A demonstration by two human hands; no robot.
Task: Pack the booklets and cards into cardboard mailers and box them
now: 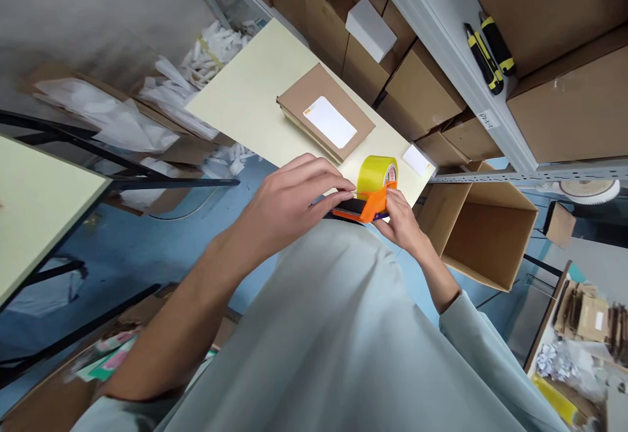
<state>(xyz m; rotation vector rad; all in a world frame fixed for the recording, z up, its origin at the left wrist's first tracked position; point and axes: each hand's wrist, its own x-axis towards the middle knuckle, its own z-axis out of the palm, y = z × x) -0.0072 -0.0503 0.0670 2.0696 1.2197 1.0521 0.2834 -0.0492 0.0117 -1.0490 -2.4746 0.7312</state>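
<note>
My right hand [401, 221] is wrapped around an orange and black tape dispenser [375, 204], held just in front of my body at the near edge of the table. On the dispenser sits a wide roll of yellow tape [371, 173]. My left hand [301, 193] reaches in from the other side, thumb and fingertips pinched at the tape's end beside the dispenser; the bit of tape between them is mostly hidden. Just beyond my hands, a flat brown cardboard box [318, 85] with a white label [330, 122] lies on the pale table [235, 85].
Stacked cartons [422, 85] and a white box [371, 29] stand behind the table. Two utility knives [483, 59] lie on the metal shelf [441, 33]. A white card [416, 159] is at the table's corner. An open carton [485, 232] stands at right, another table [39, 203] at left.
</note>
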